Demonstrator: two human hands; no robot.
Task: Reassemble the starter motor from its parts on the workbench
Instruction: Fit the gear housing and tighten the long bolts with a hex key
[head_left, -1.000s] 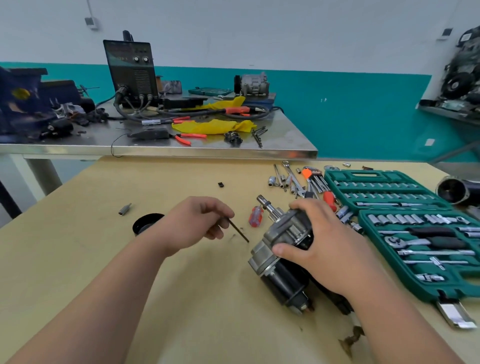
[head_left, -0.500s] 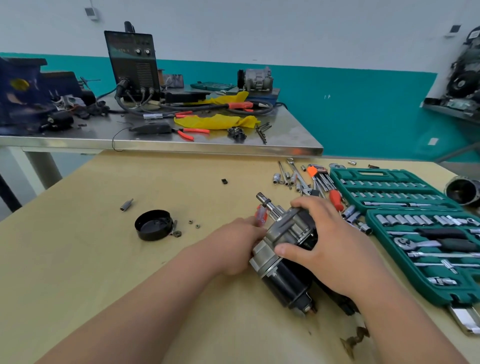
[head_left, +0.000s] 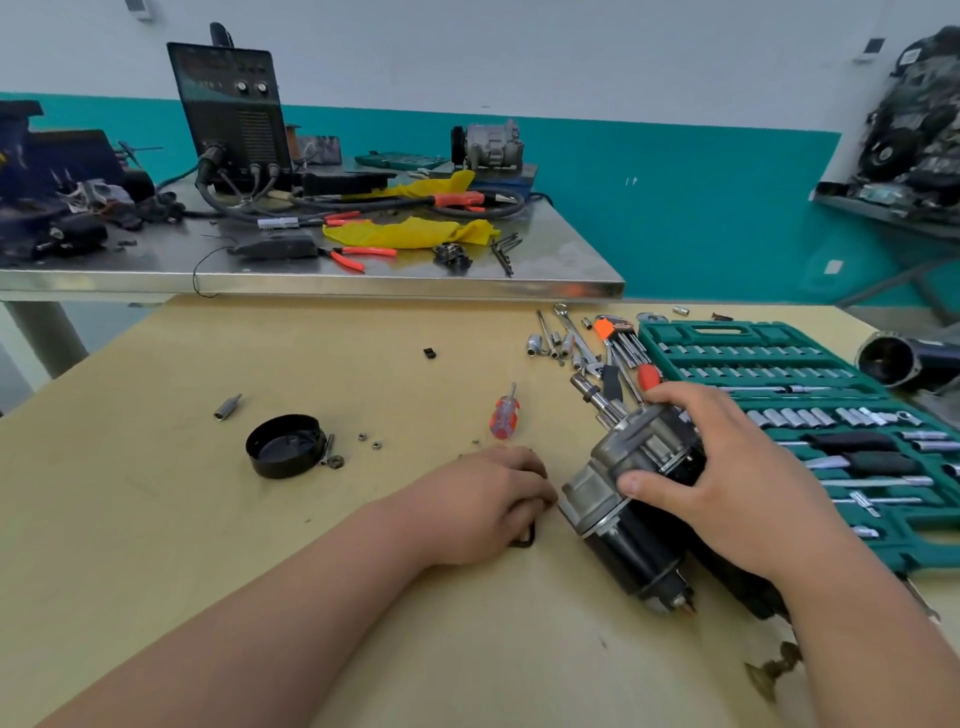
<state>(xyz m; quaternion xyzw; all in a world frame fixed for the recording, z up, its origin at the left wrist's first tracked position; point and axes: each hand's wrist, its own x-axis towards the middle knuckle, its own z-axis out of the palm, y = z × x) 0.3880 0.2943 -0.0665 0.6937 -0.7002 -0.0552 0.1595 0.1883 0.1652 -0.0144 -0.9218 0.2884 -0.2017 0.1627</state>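
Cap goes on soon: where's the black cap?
Head view, left side of the wooden bench: black cap lies open side up, small nuts just right of it, red screwdriver farther right.

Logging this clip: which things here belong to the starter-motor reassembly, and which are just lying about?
Job: starter motor, gripped by the right hand; black round cap; loose nuts; socket set.
Lying about: welding machine; yellow cloth; red-handled pliers.

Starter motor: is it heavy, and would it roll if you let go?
Probably heavy for its size: the starter motor looks mostly metal. Its round body rests on the workbench, so it might roll; the right hand grips it from above. It likely feels stiff, not floppy.
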